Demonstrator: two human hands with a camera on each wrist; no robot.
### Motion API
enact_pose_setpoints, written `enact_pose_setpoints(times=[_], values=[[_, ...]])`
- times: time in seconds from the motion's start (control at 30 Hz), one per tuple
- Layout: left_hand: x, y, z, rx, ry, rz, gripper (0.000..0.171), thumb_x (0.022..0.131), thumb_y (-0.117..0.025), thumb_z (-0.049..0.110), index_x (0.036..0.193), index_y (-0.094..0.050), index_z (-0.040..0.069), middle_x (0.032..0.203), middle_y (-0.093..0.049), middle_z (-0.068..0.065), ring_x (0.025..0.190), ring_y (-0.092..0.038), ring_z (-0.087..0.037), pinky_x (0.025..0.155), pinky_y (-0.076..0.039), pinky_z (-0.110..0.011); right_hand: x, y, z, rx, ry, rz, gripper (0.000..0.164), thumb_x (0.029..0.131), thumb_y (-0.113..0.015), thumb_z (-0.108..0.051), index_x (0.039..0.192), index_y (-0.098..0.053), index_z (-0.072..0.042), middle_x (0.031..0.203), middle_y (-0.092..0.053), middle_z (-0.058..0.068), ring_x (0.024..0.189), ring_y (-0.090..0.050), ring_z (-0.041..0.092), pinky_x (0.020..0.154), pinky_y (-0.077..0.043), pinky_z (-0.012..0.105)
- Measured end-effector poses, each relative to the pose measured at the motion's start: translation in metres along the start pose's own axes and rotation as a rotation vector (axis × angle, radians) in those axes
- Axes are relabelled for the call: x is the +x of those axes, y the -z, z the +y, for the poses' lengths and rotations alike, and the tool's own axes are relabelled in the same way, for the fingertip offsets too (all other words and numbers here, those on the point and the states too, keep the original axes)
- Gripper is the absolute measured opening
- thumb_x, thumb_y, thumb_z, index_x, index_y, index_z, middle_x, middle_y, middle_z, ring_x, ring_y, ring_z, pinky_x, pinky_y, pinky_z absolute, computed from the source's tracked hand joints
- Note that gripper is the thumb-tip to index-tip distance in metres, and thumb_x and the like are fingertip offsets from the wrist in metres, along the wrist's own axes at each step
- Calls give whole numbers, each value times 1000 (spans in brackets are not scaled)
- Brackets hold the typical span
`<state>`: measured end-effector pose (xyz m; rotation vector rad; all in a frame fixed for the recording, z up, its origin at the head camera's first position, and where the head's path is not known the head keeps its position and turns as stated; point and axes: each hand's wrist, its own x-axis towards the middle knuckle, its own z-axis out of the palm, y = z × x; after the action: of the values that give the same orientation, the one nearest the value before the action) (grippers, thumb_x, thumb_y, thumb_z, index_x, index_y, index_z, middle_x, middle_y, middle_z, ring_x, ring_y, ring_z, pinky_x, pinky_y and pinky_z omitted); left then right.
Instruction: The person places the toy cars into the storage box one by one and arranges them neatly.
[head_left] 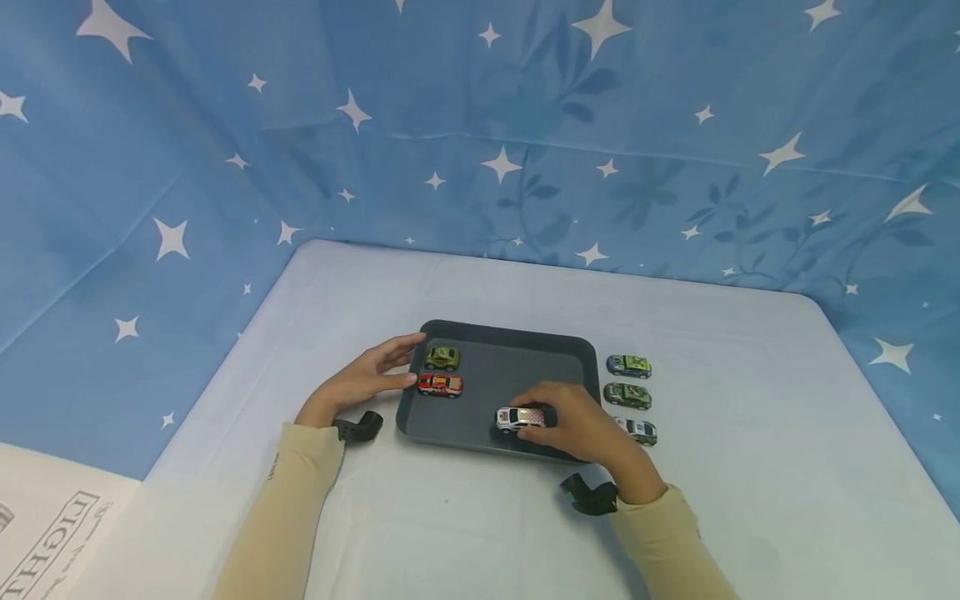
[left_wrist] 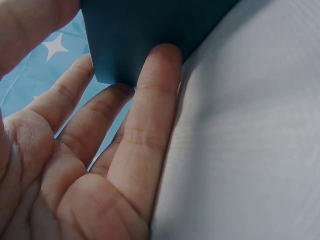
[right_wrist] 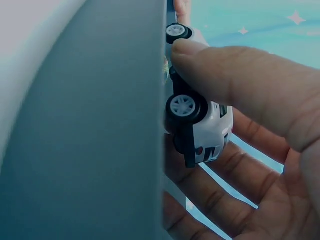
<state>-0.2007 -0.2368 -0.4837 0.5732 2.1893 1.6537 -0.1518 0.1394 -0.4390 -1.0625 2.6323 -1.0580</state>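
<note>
A white toy car [head_left: 512,418] with a patterned roof is pinched between the thumb and fingers of my right hand [head_left: 576,423], over the front right part of a dark grey tray [head_left: 525,362]. In the right wrist view, the thumb presses the car's side [right_wrist: 213,127] between its wheels, close to the tray wall [right_wrist: 100,130]. My left hand [head_left: 367,377] rests with extended fingers along the tray's left side; the left wrist view shows fingertips against the outer wall [left_wrist: 135,35]. Inside the tray, near those fingers, sit a yellow-green toy car [head_left: 442,358] and a red toy car [head_left: 440,385].
Right of the tray, a blue-green toy car [head_left: 628,366], a dark green toy car [head_left: 627,396] and a white-and-green toy car [head_left: 639,431] stand in a column on the white tablecloth [head_left: 750,417]. A blue star-patterned curtain [head_left: 450,125] hangs behind the table.
</note>
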Motion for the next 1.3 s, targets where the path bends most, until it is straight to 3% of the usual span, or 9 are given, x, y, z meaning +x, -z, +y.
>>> enact_pose_setpoints(times=[0.13, 0.6, 0.73, 1.3], values=[[0, -1, 0, -6, -5, 1, 76, 105, -73, 15, 168, -33, 0, 174, -30, -24, 157, -31, -51, 128, -23, -67, 4, -2, -6, -12, -62, -12, 30, 91, -89, -9, 120, -80, -5, 111, -76, 4, 94, -66, 12, 80, -58, 32], [-1, 0, 1, 0, 3, 5, 77, 104, -73, 14, 168, -33, 0, 174, -31, -24, 157, -32, -51, 128, -24, -66, 17, -18, -15, -26, -108, 2, 32, 91, -89, -10, 120, -77, -5, 116, -78, 5, 108, -72, 23, 95, -60, 45], [-1, 1, 2, 2, -1, 5, 77, 104, -74, 15, 168, -33, 0, 173, -31, -24, 157, -33, -51, 128, -25, -66, 20, -23, -17, -22, -121, 18, 30, 90, -90, -10, 117, -77, -6, 113, -78, 4, 107, -73, 23, 95, -60, 48], [0, 0, -1, -10, -13, -6, 78, 105, -74, 19, 169, -32, 1, 174, -29, -24, 157, -31, -51, 127, -26, -66, 32, -41, -19, -18, -169, 29, 25, 89, -91, -9, 110, -77, -8, 106, -77, 3, 95, -68, 16, 84, -58, 40]])
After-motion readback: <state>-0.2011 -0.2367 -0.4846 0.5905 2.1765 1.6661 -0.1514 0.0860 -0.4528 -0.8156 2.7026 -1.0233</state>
